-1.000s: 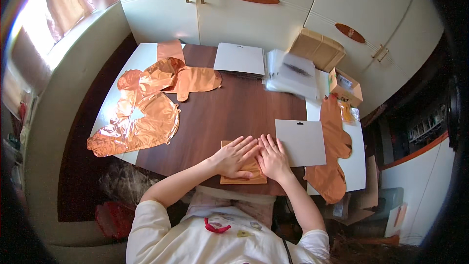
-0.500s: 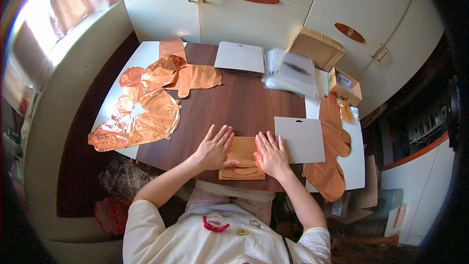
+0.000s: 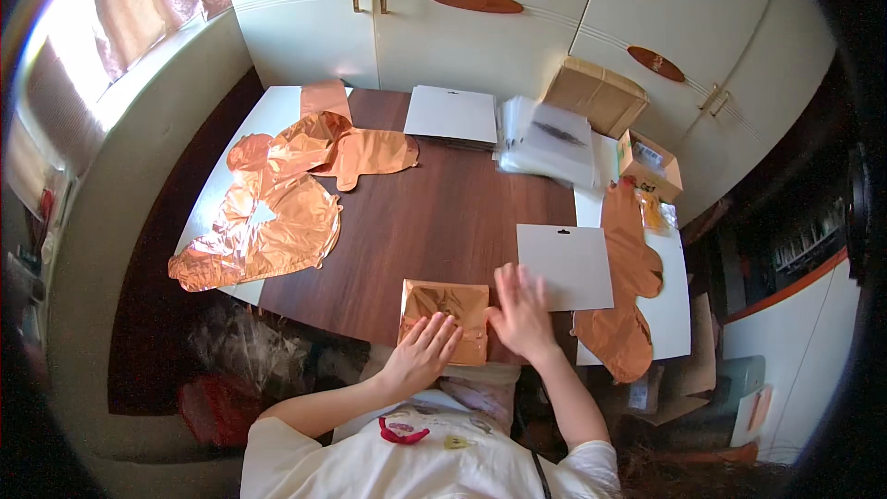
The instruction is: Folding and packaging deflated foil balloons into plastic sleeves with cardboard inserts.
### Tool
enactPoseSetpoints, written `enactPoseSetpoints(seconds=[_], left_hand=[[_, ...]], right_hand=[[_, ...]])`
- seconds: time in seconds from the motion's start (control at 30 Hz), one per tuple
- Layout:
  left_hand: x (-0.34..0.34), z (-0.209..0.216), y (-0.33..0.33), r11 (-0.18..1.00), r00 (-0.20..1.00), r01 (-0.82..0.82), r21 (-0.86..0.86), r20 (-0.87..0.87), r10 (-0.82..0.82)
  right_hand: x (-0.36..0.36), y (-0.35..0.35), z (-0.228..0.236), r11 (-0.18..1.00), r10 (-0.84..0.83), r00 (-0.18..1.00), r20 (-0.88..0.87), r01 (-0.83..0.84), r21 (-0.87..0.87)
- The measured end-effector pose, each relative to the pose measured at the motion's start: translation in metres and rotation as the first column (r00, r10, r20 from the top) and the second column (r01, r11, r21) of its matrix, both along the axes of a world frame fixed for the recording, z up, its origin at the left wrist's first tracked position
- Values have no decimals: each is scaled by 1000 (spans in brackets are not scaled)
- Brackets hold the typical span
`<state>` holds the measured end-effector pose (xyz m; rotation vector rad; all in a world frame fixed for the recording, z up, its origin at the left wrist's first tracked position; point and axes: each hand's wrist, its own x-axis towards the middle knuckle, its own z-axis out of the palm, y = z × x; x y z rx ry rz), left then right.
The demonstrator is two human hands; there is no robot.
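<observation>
Currently, left hand point(image 3: 419, 358): flat, fingers straight, over folded copper foil point(image 3: 469, 319)
Right hand point(image 3: 523, 317): wide, blurred, just beside
Oval plaque point(image 3: 656, 64): marking unreadable

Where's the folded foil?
The folded foil is low-centre in the head view, at the near edge of the table, partly under the left hand.

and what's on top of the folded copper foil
The left hand appears to rest on the lower left part of the folded copper foil; the foil beneath that hand is covered and can't be seen.
</observation>
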<state>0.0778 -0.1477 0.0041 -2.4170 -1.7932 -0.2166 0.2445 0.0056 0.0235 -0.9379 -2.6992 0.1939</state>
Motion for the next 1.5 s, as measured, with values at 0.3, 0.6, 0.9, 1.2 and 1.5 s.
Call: enactPoseSetpoints(seconds=[0.3, 0.6, 0.9, 1.2, 1.5], left_hand=[[-36, 24, -10, 997, 840, 6, -72, 541, 34], [-68, 48, -26, 929, -743, -189, -319, 665, 77], [-23, -1, -12, 831, -941, 18, -556, 271, 202], [23, 18, -11, 846, -967, 74, -528, 170, 191], [39, 5, -15, 893, -968, 53, -446, 198, 157]], right_hand=[[21, -18, 27, 897, -162, 939, 302, 268, -352], [38, 17, 8, 976, 220, 917, 333, -210, -66], [-1, -28, 11, 979, 174, 984, -29, -176, -103], [-16, 50, 34, 847, 474, 879, -56, -473, -245], [-71, 56, 49, 677, 718, 552, 424, -697, -238]])
